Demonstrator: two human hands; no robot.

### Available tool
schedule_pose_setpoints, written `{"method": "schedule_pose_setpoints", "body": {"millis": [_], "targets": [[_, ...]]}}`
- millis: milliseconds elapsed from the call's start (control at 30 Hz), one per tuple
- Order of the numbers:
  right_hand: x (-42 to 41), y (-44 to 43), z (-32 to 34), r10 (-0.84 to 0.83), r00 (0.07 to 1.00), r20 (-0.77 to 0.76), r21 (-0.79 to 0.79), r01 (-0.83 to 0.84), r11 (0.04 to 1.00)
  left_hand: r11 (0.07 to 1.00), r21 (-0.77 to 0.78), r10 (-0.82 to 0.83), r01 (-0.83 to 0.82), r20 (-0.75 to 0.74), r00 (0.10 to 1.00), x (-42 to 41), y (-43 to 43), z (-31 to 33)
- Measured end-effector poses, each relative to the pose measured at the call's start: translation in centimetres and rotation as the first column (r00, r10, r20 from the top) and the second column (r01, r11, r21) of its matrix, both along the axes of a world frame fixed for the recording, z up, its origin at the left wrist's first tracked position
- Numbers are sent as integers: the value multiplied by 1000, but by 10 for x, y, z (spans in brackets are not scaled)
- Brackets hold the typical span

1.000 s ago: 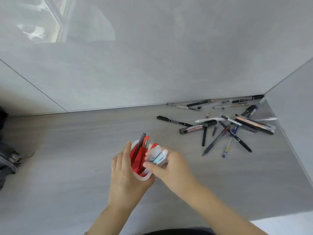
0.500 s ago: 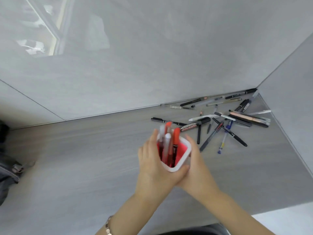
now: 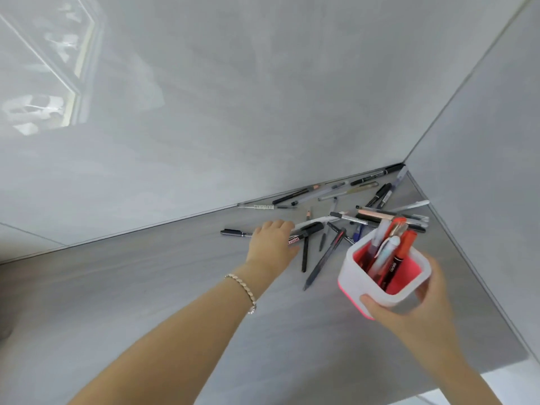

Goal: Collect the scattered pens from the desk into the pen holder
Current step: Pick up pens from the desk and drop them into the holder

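Note:
My right hand [image 3: 409, 312] grips the white pen holder [image 3: 355, 277] with a red inside, held up at the right over the desk. Several pens [image 3: 390, 252] stand in it, red and white ones among them. Scattered pens [image 3: 377, 214] lie in the desk's far right corner. My left hand [image 3: 271, 239] reaches out and lies palm down over a black whiteboard marker [image 3: 306, 230] and a thin black pen [image 3: 233, 232]. Its fingers curl down and hide what they touch. A long dark pen [image 3: 324, 258] lies between my hands.
The grey desk [image 3: 146, 302] meets a glossy back wall [image 3: 263, 112] and a side wall [image 3: 482, 171] at the corner where the pens lie. More pens line the back wall's foot [image 3: 292, 197]. The desk's front edge [image 3: 496, 366] shows at lower right.
The holder went from both hands to my right hand alone and moved right and up. My left hand let go of it and reached forward onto the pens. The view swung toward the corner.

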State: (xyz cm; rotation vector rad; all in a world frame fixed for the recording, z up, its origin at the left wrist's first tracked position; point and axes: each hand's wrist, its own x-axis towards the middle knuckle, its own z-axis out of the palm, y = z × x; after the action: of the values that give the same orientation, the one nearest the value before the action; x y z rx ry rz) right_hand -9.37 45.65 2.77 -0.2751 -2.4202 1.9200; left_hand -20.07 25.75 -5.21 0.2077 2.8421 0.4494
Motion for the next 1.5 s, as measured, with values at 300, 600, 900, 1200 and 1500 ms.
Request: {"method": "schedule_pose_setpoints", "body": {"millis": [300,600,900,1200,1500], "targets": [[-21,-6,-10,71,997,11,-32,-71,997,988,82,133,-130,-31,991,8,-20,-5],[-17,-25,-6,120,992,45,-47,-118,992,899,40,424,-435,161,891,-22,-89,-13],[12,-35,-3,153,986,60,-28,-151,988,679,506,523,-531,174,835,32,-113,41],[26,-81,-27,333,933,135,-65,-327,943,46,868,651,-495,349,674,122,-125,100],[40,-114,-47,464,864,194,-71,-459,886,-157,922,501,-354,383,776,136,-59,112]]}}
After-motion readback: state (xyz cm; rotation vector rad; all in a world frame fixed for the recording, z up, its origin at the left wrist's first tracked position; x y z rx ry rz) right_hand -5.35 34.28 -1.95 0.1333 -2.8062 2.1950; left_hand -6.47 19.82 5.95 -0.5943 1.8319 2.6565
